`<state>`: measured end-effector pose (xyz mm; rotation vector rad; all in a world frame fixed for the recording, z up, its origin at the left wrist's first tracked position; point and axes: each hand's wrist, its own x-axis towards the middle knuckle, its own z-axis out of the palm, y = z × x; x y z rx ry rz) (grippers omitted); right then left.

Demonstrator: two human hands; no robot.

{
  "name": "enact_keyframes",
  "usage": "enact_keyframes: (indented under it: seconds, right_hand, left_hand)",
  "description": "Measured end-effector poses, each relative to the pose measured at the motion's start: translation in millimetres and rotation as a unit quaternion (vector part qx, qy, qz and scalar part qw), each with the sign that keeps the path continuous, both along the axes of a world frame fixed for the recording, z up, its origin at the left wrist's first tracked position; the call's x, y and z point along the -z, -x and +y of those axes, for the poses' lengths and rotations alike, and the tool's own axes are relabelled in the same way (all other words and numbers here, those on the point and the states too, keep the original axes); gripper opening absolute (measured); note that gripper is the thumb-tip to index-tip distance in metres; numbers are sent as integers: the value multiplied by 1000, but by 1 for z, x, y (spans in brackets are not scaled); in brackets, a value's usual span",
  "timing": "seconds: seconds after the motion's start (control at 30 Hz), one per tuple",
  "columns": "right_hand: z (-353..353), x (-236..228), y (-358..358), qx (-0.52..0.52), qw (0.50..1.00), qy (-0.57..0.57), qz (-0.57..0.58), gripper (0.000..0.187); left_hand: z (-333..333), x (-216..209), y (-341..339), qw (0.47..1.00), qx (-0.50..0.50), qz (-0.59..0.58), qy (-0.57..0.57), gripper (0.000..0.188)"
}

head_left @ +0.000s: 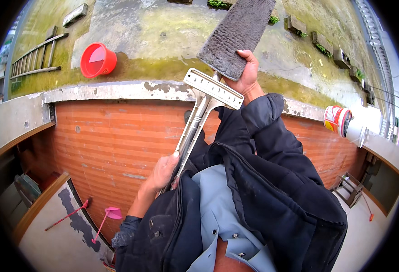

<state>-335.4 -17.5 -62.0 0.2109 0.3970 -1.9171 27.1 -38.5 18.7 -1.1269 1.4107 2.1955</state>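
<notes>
A flat mop slants up across the middle, its metal pole (194, 129) running from my waist toward the far ledge. Its lower part is wrapped by my left hand (164, 171), thumb along the pole. A cream slotted plastic crosspiece (214, 88) sits near the upper end. Beyond it the grey fuzzy mop head (238, 34) tilts over the ledge. My right hand (246, 76) grips the near end of that head, thumb on top, other fingers mostly hidden beneath. A red bucket (98, 60) stands beyond the ledge at the left.
A pale, peeling ledge (127, 93) borders the orange-red floor (117, 136). A ladder (36, 59) lies far left. Block-like planters (322, 43) stand far right. A white-and-red tub (337, 119) sits on the ledge. A pink dustpan (113, 213) is at lower left, a wooden stool (349, 188) right.
</notes>
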Motion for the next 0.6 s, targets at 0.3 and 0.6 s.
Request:
enact_keyframes:
  seconds: [0.3,0.6]
  right_hand:
    - [-11,-7,-18,-17,998,56,39,66]
    - [-17,91,-36,-64,997,41,-20,68]
  left_hand:
    - [6,47,-27,999,-21,-24,41,73]
    - [40,139,-29,992,-65,-93,55,82]
